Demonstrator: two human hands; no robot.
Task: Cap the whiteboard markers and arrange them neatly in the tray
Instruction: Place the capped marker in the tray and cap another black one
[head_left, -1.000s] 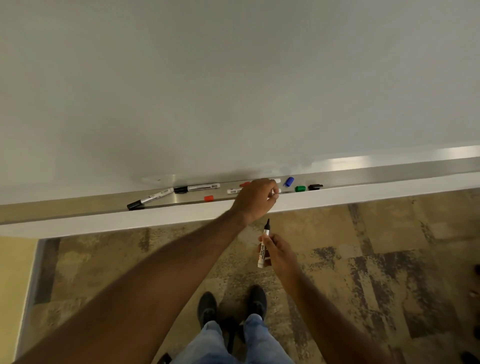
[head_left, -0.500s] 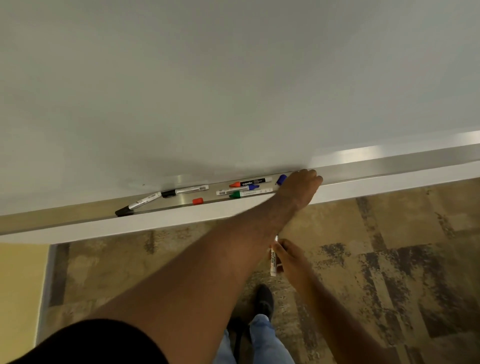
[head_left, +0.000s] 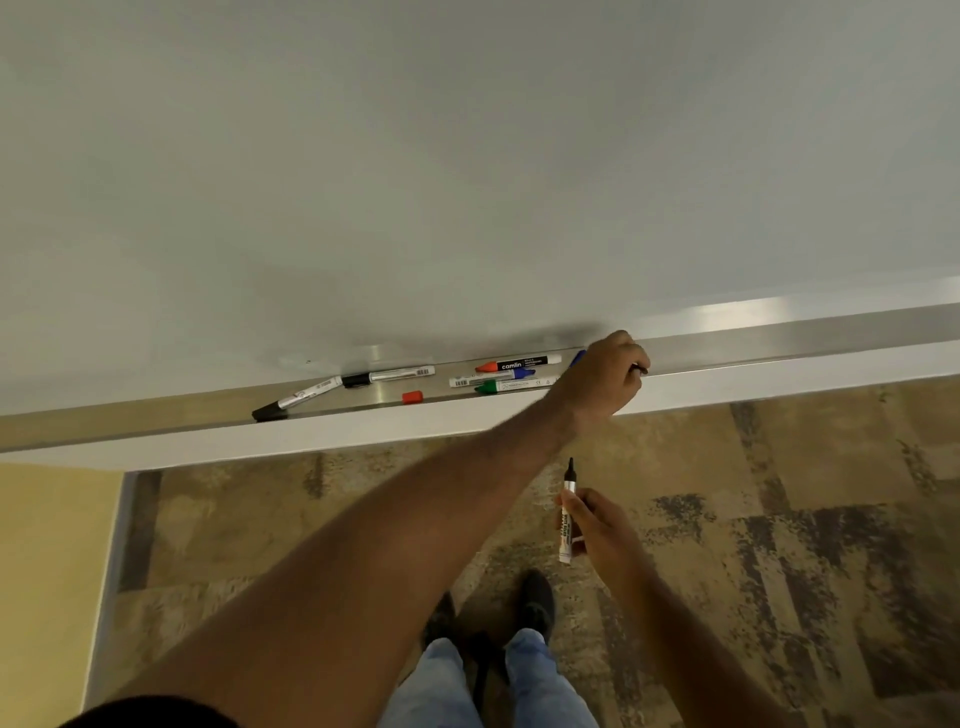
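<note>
From the head view, the left hand (head_left: 605, 376) reaches across to the right part of the tray (head_left: 779, 345), its fingers (head_left: 636, 364) curled over something small and dark, probably a black cap; what they grip cannot be told for sure. The right hand (head_left: 597, 530) hangs below the tray over the floor, fingers clenched on an uncapped black marker (head_left: 567, 512), tip up. In the tray lie two capped black markers (head_left: 332, 389), a loose red cap (head_left: 412, 397), and red (head_left: 519, 364), blue (head_left: 493, 378) and green (head_left: 514, 386) uncapped markers. To do this step well, the person should pinch the cap with its open end toward the tip, bring both hands together, line up the axes and press until it seats
</note>
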